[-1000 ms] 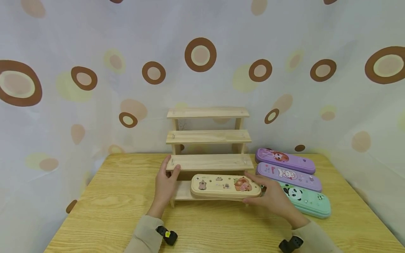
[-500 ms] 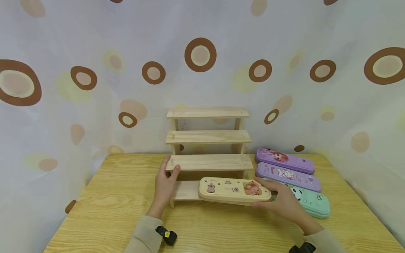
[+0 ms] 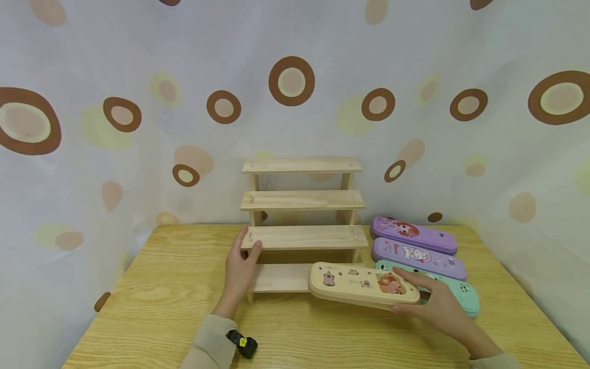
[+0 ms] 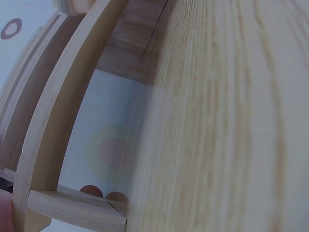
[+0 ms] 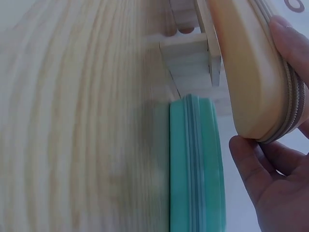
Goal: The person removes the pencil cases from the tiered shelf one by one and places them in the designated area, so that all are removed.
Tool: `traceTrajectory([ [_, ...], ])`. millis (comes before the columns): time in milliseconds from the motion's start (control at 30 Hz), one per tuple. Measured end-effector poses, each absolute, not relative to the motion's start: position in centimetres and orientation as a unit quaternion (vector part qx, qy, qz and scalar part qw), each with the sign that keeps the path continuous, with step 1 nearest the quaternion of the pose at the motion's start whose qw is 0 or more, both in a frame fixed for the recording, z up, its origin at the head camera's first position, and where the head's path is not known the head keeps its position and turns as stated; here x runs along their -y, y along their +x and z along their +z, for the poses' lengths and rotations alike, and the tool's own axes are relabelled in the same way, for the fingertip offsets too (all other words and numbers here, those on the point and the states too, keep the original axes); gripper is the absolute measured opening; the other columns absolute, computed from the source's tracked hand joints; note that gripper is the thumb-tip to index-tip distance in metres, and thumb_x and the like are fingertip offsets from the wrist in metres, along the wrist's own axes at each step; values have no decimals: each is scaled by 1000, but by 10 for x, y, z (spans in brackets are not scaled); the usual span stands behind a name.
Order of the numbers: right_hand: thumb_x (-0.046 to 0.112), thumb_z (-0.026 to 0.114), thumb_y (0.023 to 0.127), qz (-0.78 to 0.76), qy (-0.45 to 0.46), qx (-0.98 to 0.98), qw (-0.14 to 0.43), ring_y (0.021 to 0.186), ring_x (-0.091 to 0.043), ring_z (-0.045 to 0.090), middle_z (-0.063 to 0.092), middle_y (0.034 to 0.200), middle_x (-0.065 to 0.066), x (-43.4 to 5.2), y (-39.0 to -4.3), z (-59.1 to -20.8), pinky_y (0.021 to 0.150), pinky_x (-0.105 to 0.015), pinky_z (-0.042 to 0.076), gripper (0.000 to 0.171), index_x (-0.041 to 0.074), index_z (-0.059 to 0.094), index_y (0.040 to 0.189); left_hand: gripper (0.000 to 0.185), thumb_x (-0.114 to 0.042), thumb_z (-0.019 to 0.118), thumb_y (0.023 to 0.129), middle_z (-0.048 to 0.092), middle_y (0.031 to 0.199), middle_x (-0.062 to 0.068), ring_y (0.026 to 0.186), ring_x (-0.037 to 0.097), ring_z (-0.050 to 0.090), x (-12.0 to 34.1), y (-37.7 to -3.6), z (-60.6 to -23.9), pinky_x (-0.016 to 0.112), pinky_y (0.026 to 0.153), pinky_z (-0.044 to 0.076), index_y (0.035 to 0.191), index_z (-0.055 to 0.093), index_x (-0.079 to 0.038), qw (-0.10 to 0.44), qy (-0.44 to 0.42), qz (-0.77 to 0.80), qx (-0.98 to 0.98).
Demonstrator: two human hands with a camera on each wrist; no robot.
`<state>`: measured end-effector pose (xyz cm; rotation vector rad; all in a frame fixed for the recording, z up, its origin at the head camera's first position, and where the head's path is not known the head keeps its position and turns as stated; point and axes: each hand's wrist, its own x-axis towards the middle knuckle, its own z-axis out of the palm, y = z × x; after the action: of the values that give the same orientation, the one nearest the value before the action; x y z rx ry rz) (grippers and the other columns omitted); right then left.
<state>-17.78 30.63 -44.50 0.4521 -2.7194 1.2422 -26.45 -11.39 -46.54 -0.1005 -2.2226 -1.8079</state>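
My right hand (image 3: 435, 302) grips the right end of a cream pencil case (image 3: 355, 284) with animal and fruit pictures. The case is tilted, its right end lower, and hangs in front of the right part of the rack's lowest shelf. In the right wrist view the cream case (image 5: 256, 72) shows its zip, with thumb and fingers around its end, clear of the table. My left hand (image 3: 241, 269) holds the left end of the second-lowest shelf of a four-step wooden rack (image 3: 304, 237), thumb on top. In the left wrist view only a sliver of that hand (image 4: 6, 212) shows.
Right of the rack lie a green panda pencil case (image 3: 461, 292), partly hidden by my right hand, a lilac rabbit case (image 3: 419, 256) and a purple case with a girl picture (image 3: 415, 236). A patterned cloth (image 3: 295, 128) hangs behind the wooden table (image 3: 152, 307).
My right hand has carried the cream pencil case right and toward me, off the lowest shelf, and its right end has dipped. The left hand has stayed on the rack.
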Motion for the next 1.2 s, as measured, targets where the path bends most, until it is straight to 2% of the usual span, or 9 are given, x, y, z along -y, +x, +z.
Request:
traceTrajectory([
  [100, 28, 88, 75, 409, 144, 899, 54, 116, 11, 44, 53, 141, -14, -316, -173, -447, 86, -19, 50, 77, 12, 54, 143, 62, -45, 57, 99, 47, 145, 9, 84, 20, 51, 114, -265, -466, 37, 86, 46, 154, 34, -25, 135, -30, -622, 771],
  [233, 26, 87, 77, 402, 137, 904, 51, 115, 15, 40, 53, 140, -17, -329, -165, -446, 84, -17, 50, 77, 12, 53, 144, 64, -48, 57, 98, 60, 118, 12, 77, 19, 50, 114, -266, -467, 32, 75, 46, 154, 35, -28, 132, -23, -621, 772],
  [400, 21, 86, 78, 403, 131, 904, 56, 117, 18, 38, 53, 141, -9, -344, -158, -445, 85, -11, 46, 74, 13, 54, 144, 63, -50, 58, 97, 58, 91, 10, 71, 20, 46, 115, -268, -468, 31, 67, 43, 153, 36, -29, 136, -23, -622, 771],
  [567, 21, 85, 79, 392, 123, 910, 57, 117, 20, 36, 49, 136, 22, -357, -151, -448, 86, -7, 42, 74, 15, 53, 144, 65, -50, 57, 97, 58, 94, 9, 71, 20, 46, 116, -268, -468, 31, 67, 43, 153, 35, -28, 134, -24, -623, 771],
  [867, 21, 85, 79, 373, 99, 921, 54, 111, 19, 39, 45, 131, 33, -378, -136, -452, 78, -15, 50, 73, 14, 54, 144, 63, -50, 58, 97, 61, 113, 6, 79, 21, 51, 114, -267, -467, 34, 76, 47, 153, 35, -30, 128, -22, -624, 770],
  [933, 23, 85, 79, 355, 92, 929, 56, 110, 20, 38, 47, 132, 28, -383, -132, -453, 75, -17, 52, 72, 16, 55, 143, 64, -50, 58, 97, 60, 114, 7, 79, 21, 51, 114, -266, -467, 34, 75, 46, 153, 35, -30, 128, -23, -624, 771],
  [1033, 27, 85, 80, 338, 67, 938, 38, 109, 18, 39, 54, 139, 1, -390, -128, -455, 72, -21, 53, 72, 18, 54, 144, 64, -50, 58, 97, 58, 123, 8, 78, 21, 49, 114, -267, -467, 33, 76, 46, 153, 35, -28, 132, -25, -622, 771],
  [1133, 30, 83, 82, 334, 41, 942, 5, 120, -10, 52, 46, 140, -32, -395, -123, -455, 72, -19, 52, 74, 17, 50, 147, 65, -50, 58, 97, 56, 126, 10, 78, 20, 48, 115, -267, -468, 32, 76, 46, 154, 35, -27, 135, -26, -622, 771],
  [1200, 30, 82, 83, 341, 28, 940, -15, 123, -37, 52, 38, 140, -41, -399, -121, -456, 72, -18, 52, 76, 15, 47, 149, 65, -50, 58, 97, 57, 124, 10, 76, 20, 48, 115, -267, -468, 31, 74, 45, 154, 35, -26, 136, -25, -621, 772],
])
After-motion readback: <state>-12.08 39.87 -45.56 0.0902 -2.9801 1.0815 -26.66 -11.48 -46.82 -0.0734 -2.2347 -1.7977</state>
